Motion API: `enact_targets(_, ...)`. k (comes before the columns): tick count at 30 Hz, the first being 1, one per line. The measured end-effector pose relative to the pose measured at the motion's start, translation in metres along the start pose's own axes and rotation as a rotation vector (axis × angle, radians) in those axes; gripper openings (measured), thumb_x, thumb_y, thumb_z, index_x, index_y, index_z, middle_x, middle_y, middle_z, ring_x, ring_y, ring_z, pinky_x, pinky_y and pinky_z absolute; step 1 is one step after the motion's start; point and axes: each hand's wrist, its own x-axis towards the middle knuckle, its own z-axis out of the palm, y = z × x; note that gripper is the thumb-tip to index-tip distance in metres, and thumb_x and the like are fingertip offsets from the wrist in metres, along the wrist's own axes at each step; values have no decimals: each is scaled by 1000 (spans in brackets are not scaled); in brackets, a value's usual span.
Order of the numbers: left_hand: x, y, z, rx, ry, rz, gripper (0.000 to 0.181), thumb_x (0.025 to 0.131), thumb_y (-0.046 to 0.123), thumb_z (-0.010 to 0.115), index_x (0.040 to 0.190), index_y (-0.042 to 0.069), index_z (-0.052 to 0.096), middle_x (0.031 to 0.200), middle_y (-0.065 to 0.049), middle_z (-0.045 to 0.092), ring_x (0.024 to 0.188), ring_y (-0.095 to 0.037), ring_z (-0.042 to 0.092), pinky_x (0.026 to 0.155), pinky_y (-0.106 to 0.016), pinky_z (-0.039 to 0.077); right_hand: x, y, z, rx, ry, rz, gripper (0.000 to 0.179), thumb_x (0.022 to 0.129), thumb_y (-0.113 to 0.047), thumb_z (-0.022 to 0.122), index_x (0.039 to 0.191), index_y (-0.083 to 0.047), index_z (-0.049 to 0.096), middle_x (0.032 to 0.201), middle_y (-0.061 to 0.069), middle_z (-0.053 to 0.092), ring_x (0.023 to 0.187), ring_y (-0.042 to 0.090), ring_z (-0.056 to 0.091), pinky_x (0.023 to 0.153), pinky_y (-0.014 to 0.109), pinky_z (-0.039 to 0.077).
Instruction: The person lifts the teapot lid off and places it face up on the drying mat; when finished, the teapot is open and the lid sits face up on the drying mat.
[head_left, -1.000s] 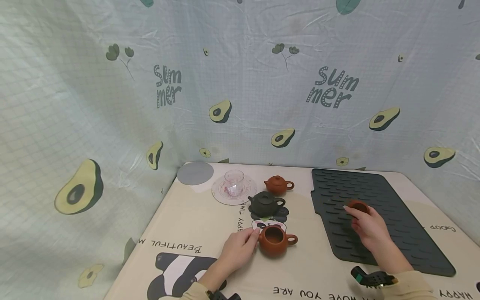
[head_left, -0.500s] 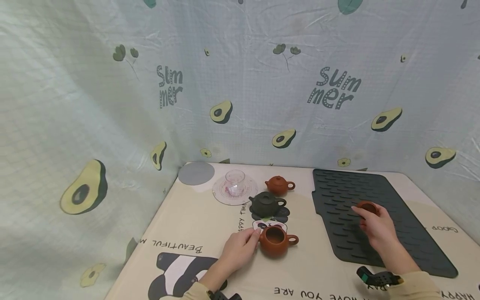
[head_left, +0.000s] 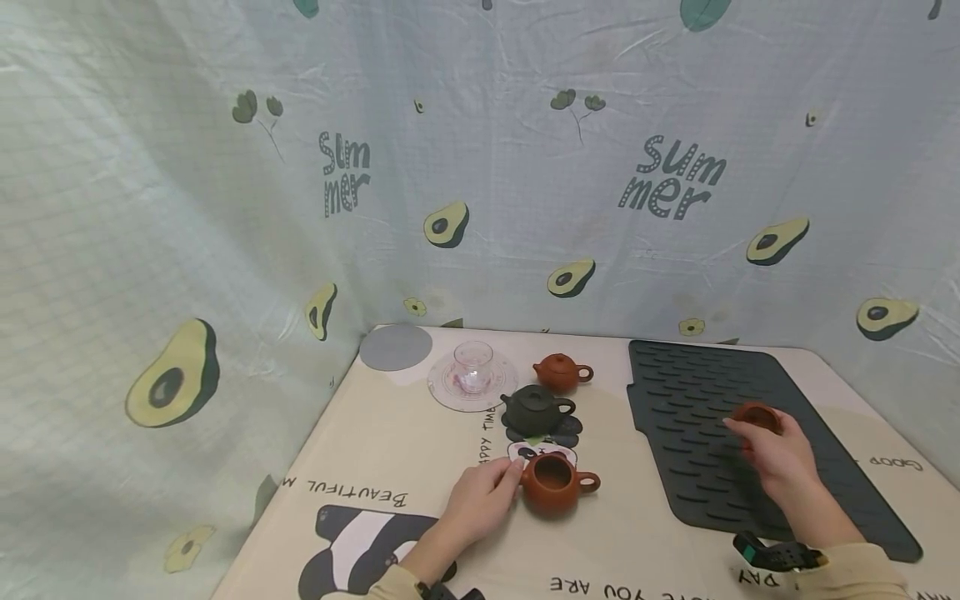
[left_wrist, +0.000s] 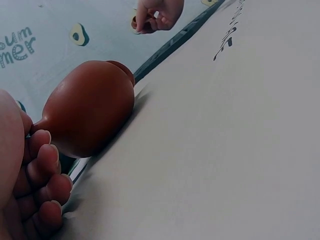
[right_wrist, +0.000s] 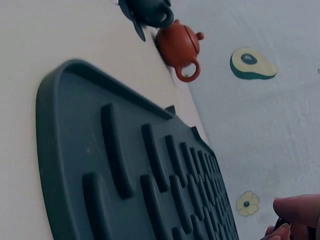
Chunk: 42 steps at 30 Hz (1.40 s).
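I have the left hand [head_left: 483,496] pinching the spout of the open brown teapot [head_left: 550,498], its fingers curled and nearly together. The pot sits on the worktop [head_left: 420,450] just to their right, spout pointing at that hand, handle away, long axis running crosswise. Through its mouth I see brown inner wall. My right hand [head_left: 783,457] pinches a small hollow brown piece [head_left: 759,416] above the ridged mat [head_left: 708,504]. Farther back, the dark teapot [head_left: 534,410] and red teapot [head_left: 558,372] wear lids, hiding any contents; a glass cup [head_left: 474,360] stands on a clear saucer [head_left: 441,397].
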Motion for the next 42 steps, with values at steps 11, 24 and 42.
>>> enact_targets(11, 0, 0, -1, -9, 2, -4, 42, 109, 40, 47, 74, 20, 58, 65, 11, 51, 62, -7, 48, 59, -27, 37, 9, 7, -18, -135, -9, -13, 90, 100, -36, 63, 157, 11, 12, 150, 36, 29, 117, 41, 46, 74, 32, 49)
enact_targets(24, -1, -1, -3, -16, -11, -14, 42, 109, 42, 47, 75, 20, 58, 65, 9, 51, 62, -7, 48, 59, -27, 37, 19, 14, -27, -181, 65, -1, 89, 95, -27, 71, 151, 19, 20, 143, 42, 35, 76, 14, 60, 54, 21, 50)
enact_targets(42, 1, -3, 0, -3, -7, -1, 43, 109, 41, 47, 73, 21, 58, 64, 11, 51, 63, -6, 49, 60, -27, 39, 38, 17, -51, -482, 144, 13, 87, 96, -39, 68, 141, 24, 28, 130, 46, 40, 109, 56, 51, 91, 62, 42)
